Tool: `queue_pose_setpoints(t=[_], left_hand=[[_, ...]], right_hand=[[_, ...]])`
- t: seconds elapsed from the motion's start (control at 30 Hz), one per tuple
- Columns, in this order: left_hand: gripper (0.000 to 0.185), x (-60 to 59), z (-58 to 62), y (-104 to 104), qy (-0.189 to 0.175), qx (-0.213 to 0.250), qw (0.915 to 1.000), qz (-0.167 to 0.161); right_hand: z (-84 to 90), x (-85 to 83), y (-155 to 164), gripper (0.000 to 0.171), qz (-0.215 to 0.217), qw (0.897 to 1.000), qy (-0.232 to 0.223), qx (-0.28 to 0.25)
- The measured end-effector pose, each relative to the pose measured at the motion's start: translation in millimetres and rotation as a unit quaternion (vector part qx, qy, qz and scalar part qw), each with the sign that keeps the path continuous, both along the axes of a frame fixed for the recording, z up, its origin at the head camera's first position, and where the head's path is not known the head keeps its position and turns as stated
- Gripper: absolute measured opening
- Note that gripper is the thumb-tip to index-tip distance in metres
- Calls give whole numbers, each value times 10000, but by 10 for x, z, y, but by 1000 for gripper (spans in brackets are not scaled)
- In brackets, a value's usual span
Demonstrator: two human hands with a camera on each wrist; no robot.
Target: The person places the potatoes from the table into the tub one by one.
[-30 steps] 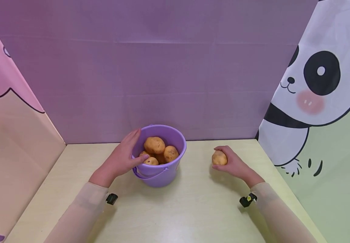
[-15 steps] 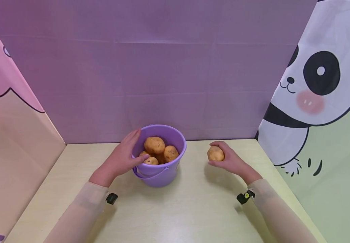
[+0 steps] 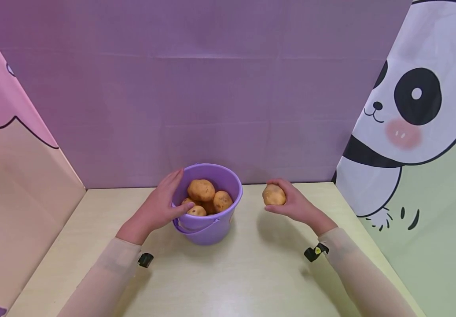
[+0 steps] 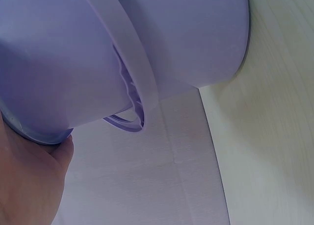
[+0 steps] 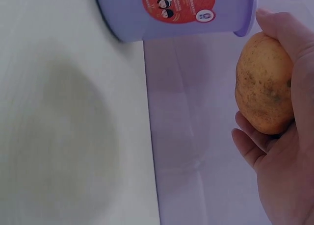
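Observation:
A purple bucket (image 3: 208, 231) stands upright on the table, holding several potatoes (image 3: 201, 190). My left hand (image 3: 154, 211) holds its rim at the left side, the thumb reaching over the edge near the potatoes inside. In the left wrist view the bucket wall (image 4: 59, 78) fills much of the picture, and only part of the left hand (image 4: 29, 178) shows at its rim. To the right of the bucket, my right hand (image 3: 297, 207) grips a single potato (image 3: 274, 195) between thumb and fingers, raised above the table. This potato (image 5: 265, 83) has brown specks in the right wrist view.
The pale wooden table (image 3: 228, 281) meets a purple backdrop (image 3: 220, 97) just behind the bucket. A panda print (image 3: 418, 97) covers the right wall, and a pink print (image 3: 2, 88) the left. The bucket's handle (image 3: 198, 229) hangs down at its front.
My right hand has risen and moved left toward the bucket with the potato in its grip, and the shadow beneath has shifted along. The left hand and the bucket have stayed in place.

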State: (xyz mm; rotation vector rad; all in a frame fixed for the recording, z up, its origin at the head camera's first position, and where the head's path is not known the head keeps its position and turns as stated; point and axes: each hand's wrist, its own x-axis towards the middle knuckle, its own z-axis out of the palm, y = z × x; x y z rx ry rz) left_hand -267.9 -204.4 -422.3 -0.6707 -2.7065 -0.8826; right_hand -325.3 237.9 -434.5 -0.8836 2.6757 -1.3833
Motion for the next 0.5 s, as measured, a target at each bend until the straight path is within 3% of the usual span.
queue_pose_setpoints(t=[0.5], left_hand=[[108, 47, 42, 10, 27, -27, 10000, 38]], right_hand=[[297, -1, -256, 78, 389, 9990, 240, 9]])
